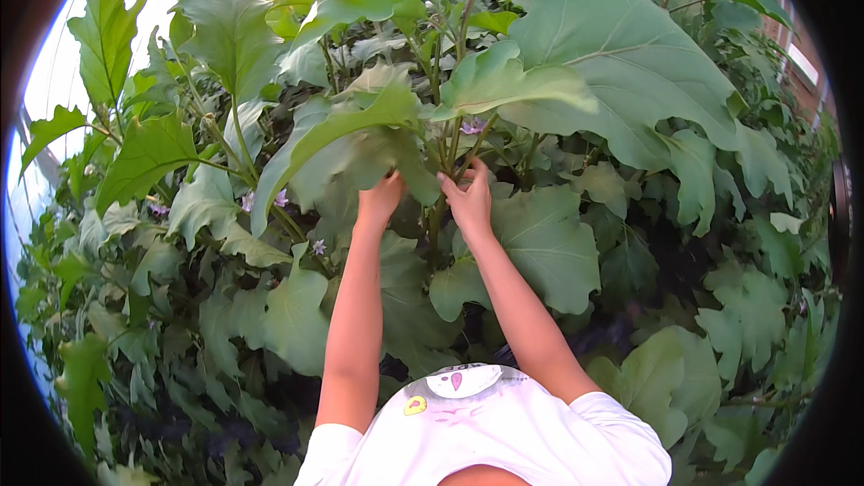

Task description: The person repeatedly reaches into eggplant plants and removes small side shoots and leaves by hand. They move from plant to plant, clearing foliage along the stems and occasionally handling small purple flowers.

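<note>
An eggplant plant with broad lobed leaves stands before me, its stems (453,143) branching upward from a thicker main stem (434,233). My right hand (470,206) is at the fork, thumb and fingers closed about a side stem. To the left of the main stem, my left hand (381,201) reaches under a large drooping leaf (364,125). That leaf hides its fingertips, so whatever they touch is out of sight. A purple flower (474,125) shows just above my right hand.
Dense eggplant foliage surrounds both arms. A very large leaf (628,61) spreads at upper right, and another leaf (547,250) lies beside my right forearm. Purple flowers (280,198) dot the left side. Bright translucent sheeting (50,91) lines the left edge; a brick wall (803,91) shows at right.
</note>
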